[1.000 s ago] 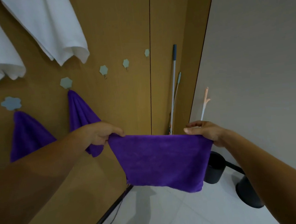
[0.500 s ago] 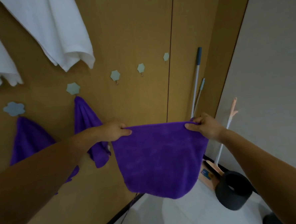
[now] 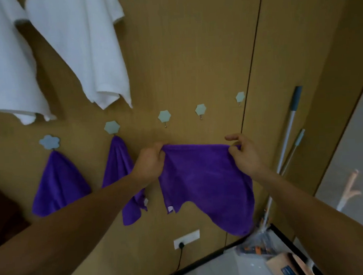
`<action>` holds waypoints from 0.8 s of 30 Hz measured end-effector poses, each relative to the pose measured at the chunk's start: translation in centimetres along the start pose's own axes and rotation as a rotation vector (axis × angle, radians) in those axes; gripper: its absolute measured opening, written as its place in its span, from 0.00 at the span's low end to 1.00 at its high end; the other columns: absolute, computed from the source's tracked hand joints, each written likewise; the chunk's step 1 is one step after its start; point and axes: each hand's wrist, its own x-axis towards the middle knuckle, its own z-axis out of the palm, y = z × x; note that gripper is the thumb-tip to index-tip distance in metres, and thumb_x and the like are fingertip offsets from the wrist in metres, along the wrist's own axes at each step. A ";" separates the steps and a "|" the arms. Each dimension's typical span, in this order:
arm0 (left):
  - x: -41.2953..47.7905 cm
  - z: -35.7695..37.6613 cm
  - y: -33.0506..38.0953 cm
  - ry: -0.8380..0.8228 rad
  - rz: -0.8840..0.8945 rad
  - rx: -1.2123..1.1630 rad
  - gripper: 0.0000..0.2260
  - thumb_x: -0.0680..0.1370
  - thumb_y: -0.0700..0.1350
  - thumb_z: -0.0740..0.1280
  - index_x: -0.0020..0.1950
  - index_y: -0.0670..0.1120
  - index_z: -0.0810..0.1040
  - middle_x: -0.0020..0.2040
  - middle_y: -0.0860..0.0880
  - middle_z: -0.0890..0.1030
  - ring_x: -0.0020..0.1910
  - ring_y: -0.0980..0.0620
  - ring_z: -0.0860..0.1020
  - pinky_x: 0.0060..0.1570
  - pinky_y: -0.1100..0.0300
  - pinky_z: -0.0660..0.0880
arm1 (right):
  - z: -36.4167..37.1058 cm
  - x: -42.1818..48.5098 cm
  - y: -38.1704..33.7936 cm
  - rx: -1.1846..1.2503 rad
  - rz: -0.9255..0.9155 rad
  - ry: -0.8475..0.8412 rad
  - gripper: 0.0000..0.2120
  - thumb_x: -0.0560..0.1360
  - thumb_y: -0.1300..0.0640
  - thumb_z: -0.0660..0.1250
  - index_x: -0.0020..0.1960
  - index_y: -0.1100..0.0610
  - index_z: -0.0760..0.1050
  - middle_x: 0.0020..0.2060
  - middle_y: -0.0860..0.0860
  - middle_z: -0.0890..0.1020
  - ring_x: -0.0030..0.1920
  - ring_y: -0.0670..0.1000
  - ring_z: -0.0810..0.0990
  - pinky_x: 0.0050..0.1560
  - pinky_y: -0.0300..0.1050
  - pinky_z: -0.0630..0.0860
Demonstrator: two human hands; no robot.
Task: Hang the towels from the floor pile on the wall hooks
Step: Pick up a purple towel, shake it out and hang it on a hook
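Observation:
I hold a purple towel [image 3: 209, 184] stretched by its top edge against the wooden wall. My left hand [image 3: 150, 162] grips its left corner and my right hand [image 3: 244, 154] pinches its right corner. Just above the towel are three bare pale-blue flower hooks: one [image 3: 164, 116] over my left hand, a second [image 3: 200, 110] and a third [image 3: 240, 96] further right. Two more purple towels hang to the left, one [image 3: 59, 185] from a hook [image 3: 49, 141] and one [image 3: 119, 168] from a hook [image 3: 112, 127]. The floor pile is out of view.
Two white towels [image 3: 81, 47] hang higher up at the left. Mop and broom handles [image 3: 286, 135] lean in the corner at the right. A wall socket [image 3: 186, 238] with a black cable sits low on the wall. A cardboard box [image 3: 286, 267] lies on the floor.
I have moved closer to the wall and raised the towel up and left, to just under the bare hooks. My hands have come closer together, so the towel sags between them.

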 end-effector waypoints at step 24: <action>12.0 2.0 -7.3 0.272 -0.325 0.116 0.18 0.79 0.61 0.59 0.35 0.52 0.72 0.27 0.56 0.72 0.28 0.58 0.71 0.25 0.63 0.60 | 14.1 15.3 -2.9 0.064 -0.078 0.006 0.11 0.74 0.48 0.71 0.42 0.56 0.75 0.37 0.50 0.81 0.40 0.50 0.80 0.47 0.52 0.78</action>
